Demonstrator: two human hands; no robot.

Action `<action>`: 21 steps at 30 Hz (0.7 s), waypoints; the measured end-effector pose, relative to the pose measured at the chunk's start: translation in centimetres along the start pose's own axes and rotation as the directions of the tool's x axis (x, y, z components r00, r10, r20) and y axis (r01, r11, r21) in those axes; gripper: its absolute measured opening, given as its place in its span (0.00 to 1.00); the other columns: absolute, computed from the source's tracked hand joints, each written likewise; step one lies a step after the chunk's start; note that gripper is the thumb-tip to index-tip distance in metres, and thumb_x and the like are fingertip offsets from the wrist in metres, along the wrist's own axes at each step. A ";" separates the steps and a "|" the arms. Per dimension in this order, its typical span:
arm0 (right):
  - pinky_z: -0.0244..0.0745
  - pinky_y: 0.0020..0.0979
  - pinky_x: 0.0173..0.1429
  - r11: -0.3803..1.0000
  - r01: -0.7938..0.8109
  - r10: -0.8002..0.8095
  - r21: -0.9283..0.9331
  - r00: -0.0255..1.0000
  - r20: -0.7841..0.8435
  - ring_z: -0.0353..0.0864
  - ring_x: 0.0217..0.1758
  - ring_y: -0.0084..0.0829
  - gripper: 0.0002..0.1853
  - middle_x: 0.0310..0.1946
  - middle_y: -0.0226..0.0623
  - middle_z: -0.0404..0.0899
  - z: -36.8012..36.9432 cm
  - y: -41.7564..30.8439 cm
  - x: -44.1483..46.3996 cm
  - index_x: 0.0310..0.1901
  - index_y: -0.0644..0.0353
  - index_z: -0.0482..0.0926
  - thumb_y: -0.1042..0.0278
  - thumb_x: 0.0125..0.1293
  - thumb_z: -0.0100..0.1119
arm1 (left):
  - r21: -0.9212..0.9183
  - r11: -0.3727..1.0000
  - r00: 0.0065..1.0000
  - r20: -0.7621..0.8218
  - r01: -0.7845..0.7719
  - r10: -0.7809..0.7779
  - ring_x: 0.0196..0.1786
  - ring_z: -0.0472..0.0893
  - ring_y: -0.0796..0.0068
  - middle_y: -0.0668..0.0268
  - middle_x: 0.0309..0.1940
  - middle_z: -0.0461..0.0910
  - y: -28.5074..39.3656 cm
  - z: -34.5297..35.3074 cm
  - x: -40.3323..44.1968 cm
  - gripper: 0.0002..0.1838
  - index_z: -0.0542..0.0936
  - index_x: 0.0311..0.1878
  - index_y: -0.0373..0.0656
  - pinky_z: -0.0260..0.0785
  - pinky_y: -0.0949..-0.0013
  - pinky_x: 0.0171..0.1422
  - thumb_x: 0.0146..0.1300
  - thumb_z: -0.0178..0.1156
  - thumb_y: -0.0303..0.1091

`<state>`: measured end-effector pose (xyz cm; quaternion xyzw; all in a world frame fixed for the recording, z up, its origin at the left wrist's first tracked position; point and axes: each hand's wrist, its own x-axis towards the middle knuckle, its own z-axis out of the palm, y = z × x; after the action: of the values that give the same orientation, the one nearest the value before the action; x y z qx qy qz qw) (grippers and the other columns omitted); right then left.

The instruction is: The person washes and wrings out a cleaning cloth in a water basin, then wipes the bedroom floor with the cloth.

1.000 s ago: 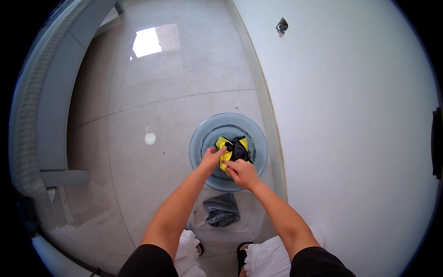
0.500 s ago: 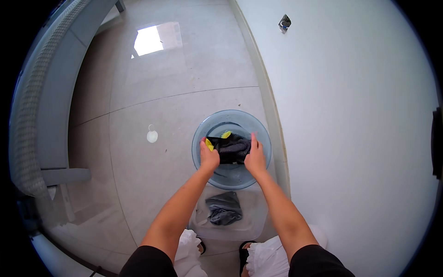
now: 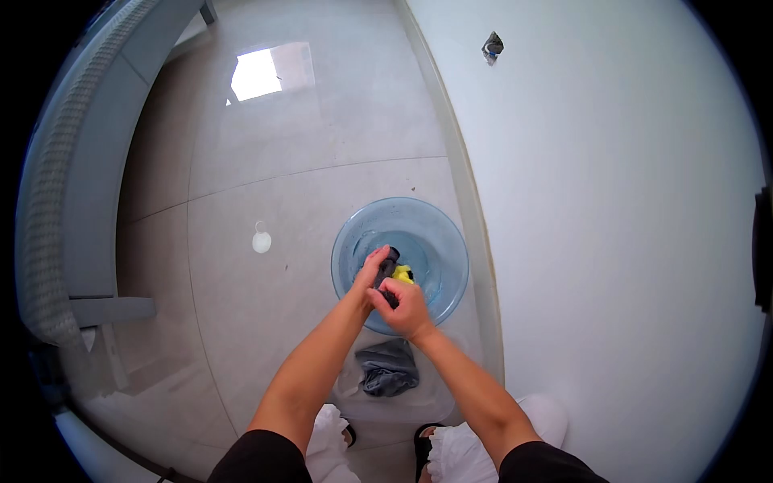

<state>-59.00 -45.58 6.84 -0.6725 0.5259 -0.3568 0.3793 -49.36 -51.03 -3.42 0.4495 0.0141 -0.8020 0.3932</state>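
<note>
With closed grip, our left hand (image 3: 369,270) and right hand (image 3: 407,307) clutch bunched black-and-yellow cloth (image 3: 387,267) over a round, translucent blue plastic basin (image 3: 448,251).

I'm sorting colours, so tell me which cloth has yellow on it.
The black-and-yellow cloth gripped by the left hand and right hand over the basin; the grey cloth in the tub shows no yellow.

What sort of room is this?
Probably a home, perhaps a bedroom. A grey frame, possibly a bed, with a textured cover stands on the left, and a basin sits on the tiled floor beside a white wall.
</note>
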 end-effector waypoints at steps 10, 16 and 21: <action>0.74 0.49 0.36 0.872 -0.129 0.070 -0.471 0.988 -0.140 0.81 0.34 0.50 0.14 0.30 0.42 0.80 -0.5 6.8 2.6 0.29 0.57 0.74 0.58 0.69 0.58 | -0.070 0.993 0.994 -0.039 0.099 -0.102 0.45 0.84 0.66 0.64 0.45 0.82 -2.1 -0.6 -1.7 0.16 0.77 0.51 0.46 0.80 0.57 0.48 0.70 0.58 0.47; 0.76 0.44 0.49 0.665 -0.279 -0.022 -0.693 0.920 -0.392 0.82 0.43 0.47 0.10 0.38 0.43 0.82 -0.1 10.6 0.6 0.38 0.58 0.80 0.60 0.64 0.65 | 0.321 0.939 0.934 -0.357 0.120 0.003 0.78 0.46 0.37 0.58 0.80 0.34 -0.1 1.7 -4.3 0.49 0.44 0.79 0.75 0.51 0.16 0.64 0.62 0.65 0.56; 0.75 0.35 0.51 0.855 -0.490 0.492 -0.169 0.870 -0.035 0.82 0.40 0.38 0.08 0.35 0.41 0.84 0.0 12.5 0.0 0.38 0.59 0.81 0.70 0.57 0.67 | 0.221 0.958 0.941 -0.323 0.180 -0.102 0.78 0.49 0.36 0.56 0.80 0.38 -1.7 1.6 -3.5 0.50 0.40 0.79 0.79 0.52 0.16 0.64 0.63 0.64 0.55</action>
<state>-64.46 -47.62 -4.27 -0.5482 0.7069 -0.1984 0.4005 -50.59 -48.27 -0.47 0.6125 0.0076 -0.7436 0.2679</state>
